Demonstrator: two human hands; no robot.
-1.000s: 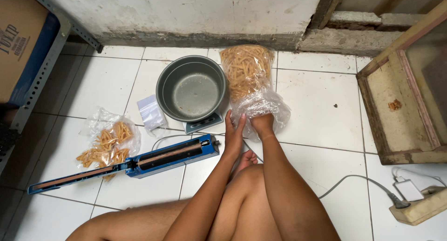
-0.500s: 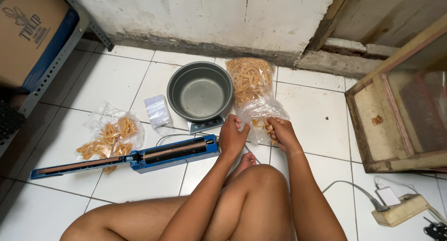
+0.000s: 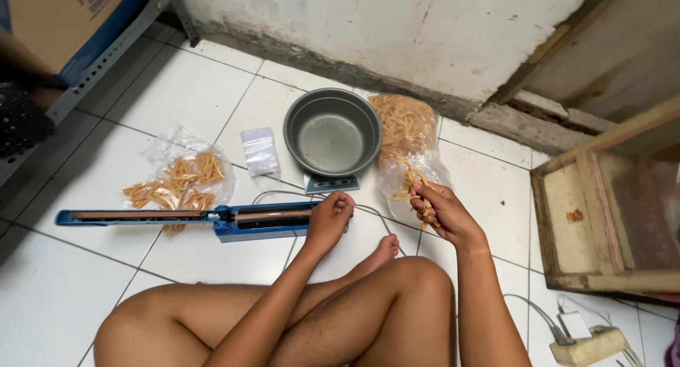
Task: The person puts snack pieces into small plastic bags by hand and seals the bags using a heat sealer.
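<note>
Your right hand [image 3: 439, 207], closed on a pinch of yellow snack sticks [image 3: 411, 179], hovers just right of the grey bowl [image 3: 331, 133] above the open bag [image 3: 414, 176], while your left hand [image 3: 329, 222], loosely curled and empty, rests on the blue sealer [image 3: 212, 218] below the bowl, steadying it.

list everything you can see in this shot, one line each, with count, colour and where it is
metal bowl: 1, grey, on a small scale by the wall
big snack bag: 1, clear with tan sticks, right of the bowl
snack sticks: a bunch, tan, in the right hand
small snack bags: a few, clear, left floor
empty bags: small stack, clear, left of the bowl
bag sealer: 1, blue, floor in front
wooden frame: 1, brown, right
power strip: 1, beige, bottom right
cardboard box: 1, brown, top left
left hand: on the sealer
right hand: fingers pinching sticks
</note>
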